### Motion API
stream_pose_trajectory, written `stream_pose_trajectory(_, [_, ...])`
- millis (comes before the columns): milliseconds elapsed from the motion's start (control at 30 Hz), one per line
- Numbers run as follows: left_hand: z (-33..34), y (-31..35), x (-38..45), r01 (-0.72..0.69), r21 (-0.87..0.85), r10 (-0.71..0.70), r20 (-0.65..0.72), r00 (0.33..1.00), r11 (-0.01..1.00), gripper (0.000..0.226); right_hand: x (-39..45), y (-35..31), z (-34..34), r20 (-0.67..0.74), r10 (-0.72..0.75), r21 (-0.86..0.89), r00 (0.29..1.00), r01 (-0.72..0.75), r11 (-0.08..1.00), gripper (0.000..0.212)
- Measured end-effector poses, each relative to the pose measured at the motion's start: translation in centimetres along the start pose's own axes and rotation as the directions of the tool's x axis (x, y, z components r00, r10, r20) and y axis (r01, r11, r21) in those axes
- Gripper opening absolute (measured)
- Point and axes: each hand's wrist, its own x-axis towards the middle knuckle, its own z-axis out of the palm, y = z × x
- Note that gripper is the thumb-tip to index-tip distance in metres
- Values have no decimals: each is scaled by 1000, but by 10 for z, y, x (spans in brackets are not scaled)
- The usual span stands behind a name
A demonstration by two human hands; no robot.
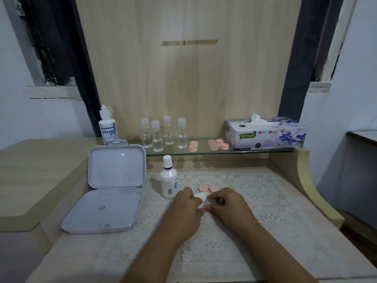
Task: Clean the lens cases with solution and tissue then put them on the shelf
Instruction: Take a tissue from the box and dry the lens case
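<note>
1. Pink lens case (pixel 208 188) lies on the lace mat (pixel 265 201), just beyond the two hands and just right of the white solution bottle (pixel 169 179), which serves as the landmark for all that follows.
2. Left hand (pixel 184 209), in front of the bottle and slightly right of it, curls its fingers round a white tissue (pixel 201 196).
3. Right hand (pixel 226 203), further right of the bottle, meets the left at the tissue; its fingers are curled in a pinch on the tissue's right end. What the tissue wraps is hidden.
4. Left of the bottle, a grey hinged box (pixel 110 190) stands open, its lid raised and its base flat on the desk.
5. Behind the bottle and above it runs a glass shelf (pixel 204 153).
6. On that shelf, directly behind the bottle, four small clear bottles (pixel 164 132) with white caps stand in a cluster.
7. Behind and to the left of the bottle, a larger bottle labelled "DREAM EYE" (pixel 108 124) stands upright at the shelf's left end.
8. Behind and to the right of the bottle, more pink lens cases (pixel 210 144) rest on the shelf in two groups.
9. Far right of the bottle, a purple floral tissue box (pixel 265 132) sits at the shelf's right end, a tissue poking from its top.
</note>
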Motion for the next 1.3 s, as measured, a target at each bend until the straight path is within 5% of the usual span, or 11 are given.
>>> stream_pose_trajectory(133, [-5,-1,6,131,-181,-128,29,991,975,17,0,1,1,-11,3,19,1000,-3,1000,29])
stream_pose_trajectory(200, [-8,-3,7,224,-391,-216,66,974,892,4,-1,1,1,-4,1,25,1000,-1,1000,29])
stream_pose_trajectory(300, [-9,-5,6,305,-627,-349,56,935,717,15,-1,1,0,8,-5,33,1000,5,999,30])
stream_pose_trajectory(367, [-13,-3,6,300,-739,-417,29,908,603,15,-1,2,0,7,-8,32,1000,8,999,30])
stream_pose_trajectory(467, [-15,0,6,184,-789,-341,-34,939,587,36,-2,2,1,-3,-7,42,1000,7,999,30])
stream_pose_trajectory(567, [-14,2,7,76,-761,-246,-112,963,645,47,-1,2,1,-9,-5,33,1000,5,999,29])
stream_pose_trajectory(700, [-10,1,9,107,-668,-298,-178,938,736,48,-1,2,1,-7,-5,13,1000,5,1000,31])
stream_pose_trajectory(867, [-6,-12,2,132,-257,-179,-170,969,957,25,-2,1,1,-17,5,41,1000,-4,999,30])
stream_pose_trajectory(933, [-8,-11,-1,163,-250,-196,-112,974,954,16,-3,1,1,-20,5,45,1000,-4,999,30])
stream_pose_trajectory(1100, [-13,-2,3,124,-412,-247,-260,934,903,8,-3,0,2,-24,1,51,1000,0,999,28])
stream_pose_trajectory(1300, [-6,-6,-1,3,-186,-29,-141,990,983,19,-2,2,2,-22,-8,35,1000,8,999,28])
